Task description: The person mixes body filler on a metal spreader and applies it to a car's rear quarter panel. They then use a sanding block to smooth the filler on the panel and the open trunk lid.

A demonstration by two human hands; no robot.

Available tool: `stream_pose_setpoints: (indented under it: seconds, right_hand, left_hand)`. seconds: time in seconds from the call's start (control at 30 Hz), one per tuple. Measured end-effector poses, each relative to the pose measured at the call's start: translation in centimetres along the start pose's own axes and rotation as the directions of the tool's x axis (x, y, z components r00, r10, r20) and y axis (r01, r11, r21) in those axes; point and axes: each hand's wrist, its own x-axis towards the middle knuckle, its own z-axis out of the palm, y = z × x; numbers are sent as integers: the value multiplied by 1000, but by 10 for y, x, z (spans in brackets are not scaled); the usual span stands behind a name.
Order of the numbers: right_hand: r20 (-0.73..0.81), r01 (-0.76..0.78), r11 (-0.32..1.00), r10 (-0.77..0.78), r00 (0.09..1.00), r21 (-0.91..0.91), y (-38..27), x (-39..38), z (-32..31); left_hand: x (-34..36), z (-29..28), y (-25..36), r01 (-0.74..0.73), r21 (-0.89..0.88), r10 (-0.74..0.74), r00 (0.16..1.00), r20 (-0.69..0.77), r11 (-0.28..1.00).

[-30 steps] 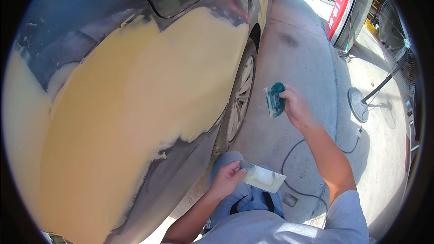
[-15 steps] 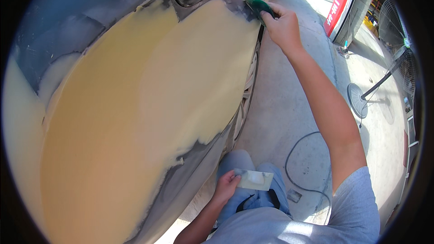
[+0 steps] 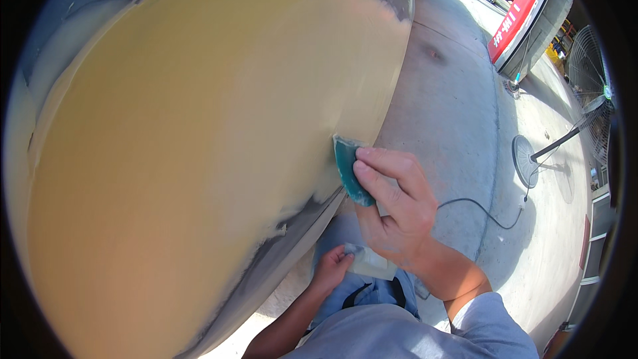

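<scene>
A car body panel point(image 3: 199, 133) coated in yellow-beige filler fills the left and middle of the head view. My right hand point(image 3: 392, 213) grips a teal spreader point(image 3: 347, 169) and presses its edge against the lower right part of the filler. Below it, near my lap, my left hand point(image 3: 330, 269) holds a small pale flat board point(image 3: 369, 262), partly hidden behind my right wrist. Bare grey metal point(image 3: 292, 233) shows along the panel's lower edge.
Concrete floor point(image 3: 452, 113) stretches to the right. A standing fan point(image 3: 588, 86) with a round base point(image 3: 528, 159) stands at the right, and a black cable point(image 3: 478, 209) runs across the floor. A red and white pillar point(image 3: 525, 13) rises at the upper right.
My right hand dragged the teal spreader from the top of the panel down to its lower right part. The camera moved closer to the panel. My left hand stayed low with the board.
</scene>
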Motion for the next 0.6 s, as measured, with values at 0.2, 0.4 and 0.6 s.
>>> stream_pose_setpoints:
  seconds: [0.2, 0.4, 0.6]
  right_hand:
    - [113, 25, 981, -47, 992, 195, -39, -48, 14]
    - [38, -73, 983, 67, 997, 167, 10, -1, -38]
    - [329, 577, 808, -581, 745, 119, 10, 45, -60]
  left_hand:
    - [-5, 3, 6, -65, 123, 74, 995, -70, 990]
    - [-7, 6, 18, 13, 53, -13, 1000, 15, 999]
    - [-9, 19, 23, -67, 90, 77, 991, -108, 994]
